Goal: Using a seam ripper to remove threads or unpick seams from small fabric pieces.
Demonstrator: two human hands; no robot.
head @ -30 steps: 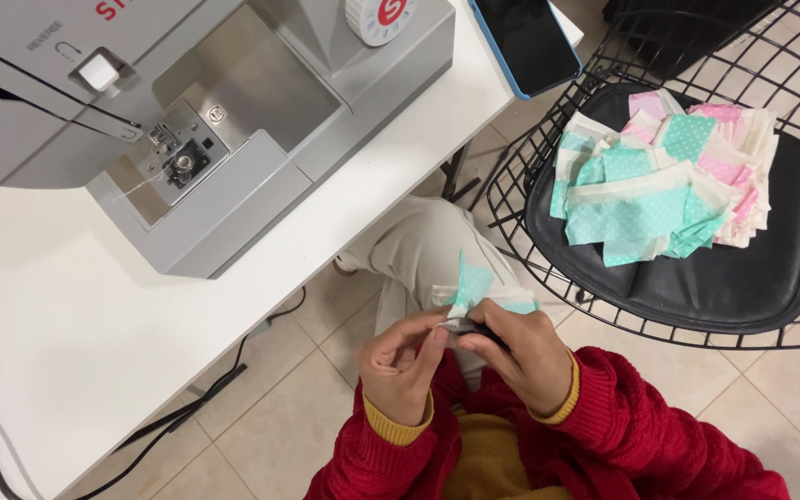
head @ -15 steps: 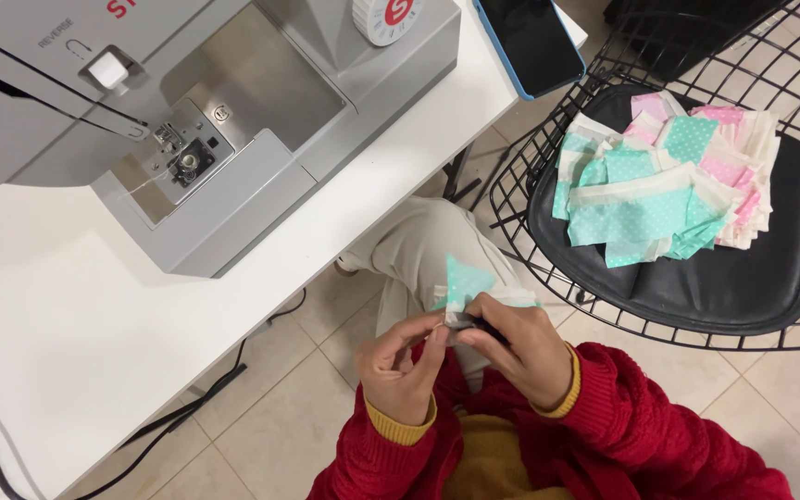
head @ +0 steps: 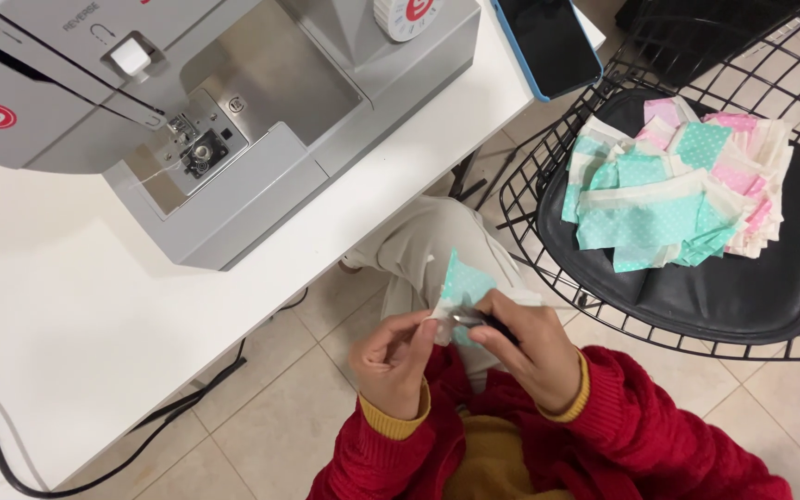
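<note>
Head view: below the tabletop's (head: 67, 306) front edge, over the lap, the left hand (head: 391, 356) pinches a teal dotted fabric piece (head: 463, 282) taut so the right hand (head: 530, 356), grip closed on small snips (head: 483, 319), can work its seam.

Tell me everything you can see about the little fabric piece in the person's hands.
The fabric piece is small, teal with white dots, joined to a cream strip along its lower right edge. It looks like thin woven cotton. Its pointed corner stands upward, above the lap. The left hand pinches its lower left edge; the right hand holds a small dark tool against it. It touches nothing else.
</note>
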